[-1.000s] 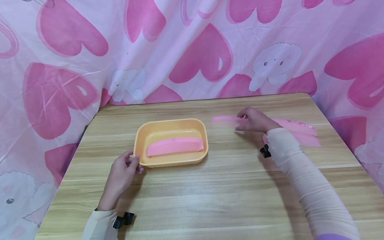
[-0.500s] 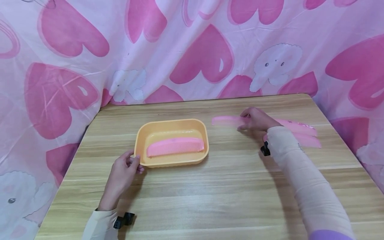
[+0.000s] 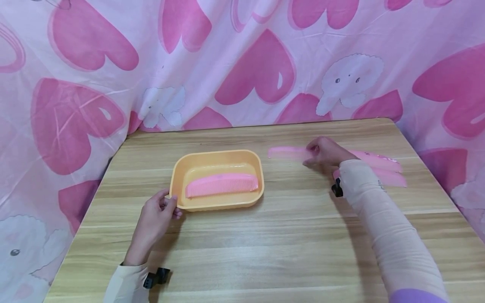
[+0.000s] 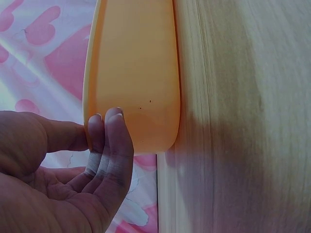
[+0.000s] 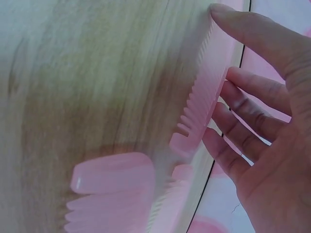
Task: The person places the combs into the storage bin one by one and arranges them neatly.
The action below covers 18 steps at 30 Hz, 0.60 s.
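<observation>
In the head view, my left hand (image 3: 155, 216) pinches the near left corner of a yellow-orange plastic basin (image 3: 212, 158) on the table. The left wrist view shows its thumb and fingers on either side of the basin's rim (image 4: 90, 63). A pink comb (image 3: 221, 186) lies inside, teeth toward me. Farther right, my right hand (image 3: 326, 152) holds another pink comb (image 3: 282, 151) at the table's back. In the right wrist view the thumb is at its toothed edge and the fingertips (image 5: 232, 74) at its spine.
Beyond the right wrist lie a pink comb with a printed pattern (image 3: 379, 160) and a plain pink comb (image 3: 390, 177), both partly hidden by the sleeve. A pink heart-print cloth (image 3: 254, 71) hangs behind the wooden table (image 3: 242, 252).
My right hand has shifted slightly right, and its fingers have closed in on the comb at the back. The left hand and the basin stay in place.
</observation>
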{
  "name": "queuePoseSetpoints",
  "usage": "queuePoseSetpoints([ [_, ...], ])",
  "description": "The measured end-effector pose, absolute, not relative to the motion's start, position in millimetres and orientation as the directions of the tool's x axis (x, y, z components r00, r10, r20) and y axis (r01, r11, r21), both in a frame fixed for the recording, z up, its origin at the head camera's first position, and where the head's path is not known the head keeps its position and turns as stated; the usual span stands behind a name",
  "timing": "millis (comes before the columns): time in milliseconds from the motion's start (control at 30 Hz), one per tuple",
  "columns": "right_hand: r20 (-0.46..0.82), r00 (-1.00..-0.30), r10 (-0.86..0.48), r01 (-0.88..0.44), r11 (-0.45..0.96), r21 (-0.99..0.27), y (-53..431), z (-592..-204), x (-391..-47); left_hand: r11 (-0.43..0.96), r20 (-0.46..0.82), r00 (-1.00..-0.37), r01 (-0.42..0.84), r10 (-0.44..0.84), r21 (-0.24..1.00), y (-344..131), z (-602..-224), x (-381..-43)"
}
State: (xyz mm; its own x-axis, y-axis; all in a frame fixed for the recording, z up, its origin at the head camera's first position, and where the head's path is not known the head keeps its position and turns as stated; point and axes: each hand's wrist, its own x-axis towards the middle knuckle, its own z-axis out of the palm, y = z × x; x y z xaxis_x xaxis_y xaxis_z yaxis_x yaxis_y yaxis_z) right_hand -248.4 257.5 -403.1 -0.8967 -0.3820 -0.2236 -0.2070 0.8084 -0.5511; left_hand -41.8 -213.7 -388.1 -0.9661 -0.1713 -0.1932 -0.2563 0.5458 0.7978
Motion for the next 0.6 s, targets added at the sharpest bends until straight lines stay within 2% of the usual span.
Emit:
queuePoseSetpoints([
  [133, -0.234, -0.893, -0.385, -0.203, 0.808, -0.553, 258.5, -404.0, -247.9, 0.547, -0.191, -0.967, -0.253, -0.169, 0.798, -214.0, -388.2, -42.0],
  [433, -0.32, -0.886, -0.335, -0.099, 0.812, -0.576, 258.2, -401.6, -243.8, 0.543, -0.199, -0.965, -0.261, -0.172, 0.798, -213.7, -387.7, -41.6],
  [600, -0.313, -0.886, -0.343, -0.109, 0.809, -0.578, 257.0, -400.8, -240.8, 0.541, -0.204, -0.963, -0.267, -0.175, 0.798, -214.0, -387.5, -42.0],
])
